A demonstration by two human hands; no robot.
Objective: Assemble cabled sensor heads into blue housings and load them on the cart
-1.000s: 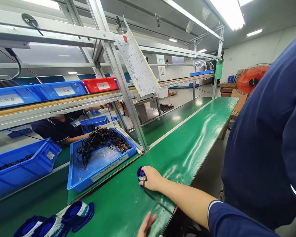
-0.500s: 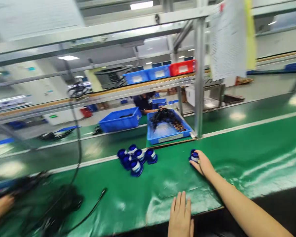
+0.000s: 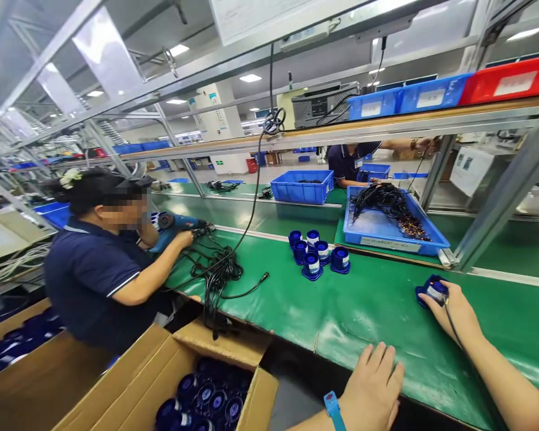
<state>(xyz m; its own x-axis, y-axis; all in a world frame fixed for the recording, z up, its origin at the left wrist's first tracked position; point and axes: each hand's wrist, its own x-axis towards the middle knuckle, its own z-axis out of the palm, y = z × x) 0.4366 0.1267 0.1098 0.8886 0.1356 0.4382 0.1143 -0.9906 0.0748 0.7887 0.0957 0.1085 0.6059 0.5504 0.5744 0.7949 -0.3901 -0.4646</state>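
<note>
Here, the right hand (image 3: 459,308) has its fingers clamped around a blue housing (image 3: 433,288) near the far edge of the green worktop (image 3: 273,308), a black lead (image 3: 451,320) running from it past the wrist. The left hand (image 3: 374,389) lies palm down at the near edge, fingers straight and slightly parted. Six more housings (image 3: 322,251) stand grouped toward the far edge, and a cable heap (image 3: 222,269) hangs partly over the near one.
</note>
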